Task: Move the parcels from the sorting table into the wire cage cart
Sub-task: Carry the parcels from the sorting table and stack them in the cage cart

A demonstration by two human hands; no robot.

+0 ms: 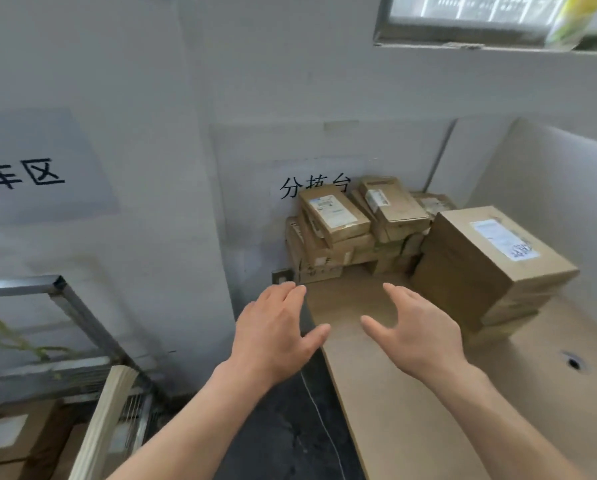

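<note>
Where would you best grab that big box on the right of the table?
Probably by its two short ends, one hand on each, coming from the front. The big box is broad, tops its own stack, and looks too wide for one hand; its near face and top are unobstructed.

Brown parcels [331, 216] with white labels, tan sorting table [411, 393], grey wall [151, 98].
</note>
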